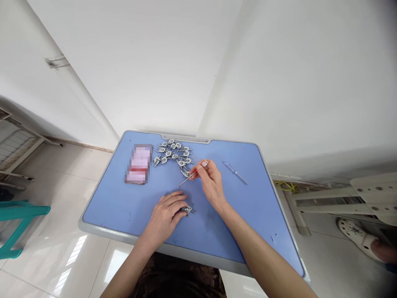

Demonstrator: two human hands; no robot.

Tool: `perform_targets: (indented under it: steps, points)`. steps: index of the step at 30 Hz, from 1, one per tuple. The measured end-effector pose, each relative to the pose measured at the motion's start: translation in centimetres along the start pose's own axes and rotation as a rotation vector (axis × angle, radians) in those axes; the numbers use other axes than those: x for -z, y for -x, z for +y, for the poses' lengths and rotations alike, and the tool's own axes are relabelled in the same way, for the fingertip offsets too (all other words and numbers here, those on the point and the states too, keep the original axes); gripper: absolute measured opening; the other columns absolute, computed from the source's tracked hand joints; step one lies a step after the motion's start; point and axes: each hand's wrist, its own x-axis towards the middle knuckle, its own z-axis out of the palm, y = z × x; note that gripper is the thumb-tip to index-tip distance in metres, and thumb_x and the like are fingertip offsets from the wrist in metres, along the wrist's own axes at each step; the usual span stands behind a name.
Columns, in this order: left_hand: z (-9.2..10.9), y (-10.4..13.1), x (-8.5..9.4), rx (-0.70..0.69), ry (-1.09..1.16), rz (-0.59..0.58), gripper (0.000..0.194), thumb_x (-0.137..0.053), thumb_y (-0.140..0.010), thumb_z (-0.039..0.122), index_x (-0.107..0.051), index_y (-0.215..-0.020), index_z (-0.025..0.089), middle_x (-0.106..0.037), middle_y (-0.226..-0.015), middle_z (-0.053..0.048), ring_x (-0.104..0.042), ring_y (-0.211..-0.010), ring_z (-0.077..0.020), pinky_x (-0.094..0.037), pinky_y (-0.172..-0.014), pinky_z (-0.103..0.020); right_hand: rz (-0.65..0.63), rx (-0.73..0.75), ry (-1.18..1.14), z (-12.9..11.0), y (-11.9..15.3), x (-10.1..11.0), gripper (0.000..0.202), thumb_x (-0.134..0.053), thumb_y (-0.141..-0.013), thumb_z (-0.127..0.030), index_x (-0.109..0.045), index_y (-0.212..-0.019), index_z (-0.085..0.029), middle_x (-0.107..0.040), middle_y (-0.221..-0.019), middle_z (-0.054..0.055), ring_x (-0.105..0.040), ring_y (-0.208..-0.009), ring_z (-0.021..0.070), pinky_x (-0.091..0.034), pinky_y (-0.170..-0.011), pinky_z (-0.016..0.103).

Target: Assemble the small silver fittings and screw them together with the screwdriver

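My left hand (169, 213) rests low over the front half of the blue table, thumb and fingers closed on a small silver metal fitting (187, 210) with a flanged plate. My fingers cover part of that fitting. Above and to the right, my right hand (209, 180) grips a slim screwdriver (186, 180) by its handle. The shaft slants down to the left, its tip apart from the fitting and just above my left fingers. Beyond the right hand lies a loose pile of similar metal fittings (174, 156).
A second screwdriver (235, 173) with a clear handle lies on the blue table (111, 207), to the right. A blurred-out phone-like rectangle (139, 163) is at the left. A white wall (173, 74) stands behind. A green stool (25, 219) and a person's clog-clad foot (356, 236) flank the table.
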Motion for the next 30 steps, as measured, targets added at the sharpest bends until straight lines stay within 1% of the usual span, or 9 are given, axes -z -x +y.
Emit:
perform_targets:
  steps: [10,17,20,23,26,30]
  points:
    - [0.2,-0.1,0.2,0.009,0.0,-0.013,0.014,-0.058,-0.091,0.022,-0.067,-0.102,0.022,-0.068,-0.12,-0.006,-0.056,-0.122,-0.0251,-0.048,-0.097,-0.045,0.0,0.01,-0.004,0.2,0.1,0.2,0.014,-0.054,-0.088,-0.035,-0.051,-0.084,-0.022,-0.063,-0.072,-0.003,-0.059,-0.059,0.0125,-0.049,-0.064,0.029]
    - [0.1,-0.1,0.1,-0.008,0.01,-0.001,0.015,-0.057,-0.092,0.023,-0.068,-0.102,0.021,-0.068,-0.119,-0.008,-0.057,-0.121,-0.0253,-0.049,-0.097,-0.046,-0.012,0.011,0.005,0.1,0.1,0.2,0.014,-0.054,-0.089,-0.036,-0.051,-0.084,-0.023,-0.063,-0.073,-0.003,-0.059,-0.06,0.0123,-0.049,-0.065,0.029]
    - [0.0,-0.1,0.1,-0.015,0.018,0.007,0.015,-0.057,-0.092,0.023,-0.068,-0.102,0.021,-0.068,-0.118,-0.008,-0.057,-0.12,-0.0254,-0.049,-0.096,-0.045,-0.002,0.012,0.0,-0.7,0.1,0.5,0.017,-0.054,-0.089,-0.038,-0.05,-0.084,-0.023,-0.062,-0.071,-0.003,-0.058,-0.058,0.0126,-0.05,-0.064,0.029]
    - [0.0,-0.1,0.0,-0.024,0.024,0.02,0.015,-0.057,-0.091,0.024,-0.068,-0.102,0.021,-0.068,-0.117,-0.008,-0.058,-0.118,-0.0249,-0.049,-0.097,-0.045,-0.014,0.041,0.001,-2.0,0.4,1.0,0.018,-0.054,-0.089,-0.039,-0.049,-0.083,-0.023,-0.06,-0.068,-0.004,-0.056,-0.055,0.012,-0.05,-0.06,0.029]
    - [-0.1,-0.1,0.1,-0.033,0.028,0.022,0.015,-0.058,-0.091,0.024,-0.068,-0.102,0.021,-0.068,-0.116,-0.007,-0.057,-0.117,-0.0234,-0.049,-0.099,-0.044,-0.087,0.055,0.018,-3.1,0.8,1.4,0.017,-0.054,-0.09,-0.036,-0.048,-0.083,-0.022,-0.059,-0.067,-0.004,-0.055,-0.052,0.0109,-0.049,-0.057,0.028]
    - [0.0,-0.1,0.2,-0.035,0.025,0.016,0.015,-0.057,-0.091,0.023,-0.068,-0.102,0.021,-0.068,-0.116,-0.006,-0.057,-0.116,-0.0229,-0.049,-0.099,-0.043,-0.173,0.046,0.085,-3.9,1.5,1.5,0.016,-0.054,-0.09,-0.035,-0.05,-0.083,-0.022,-0.059,-0.069,-0.003,-0.056,-0.055,0.0108,-0.049,-0.057,0.028]
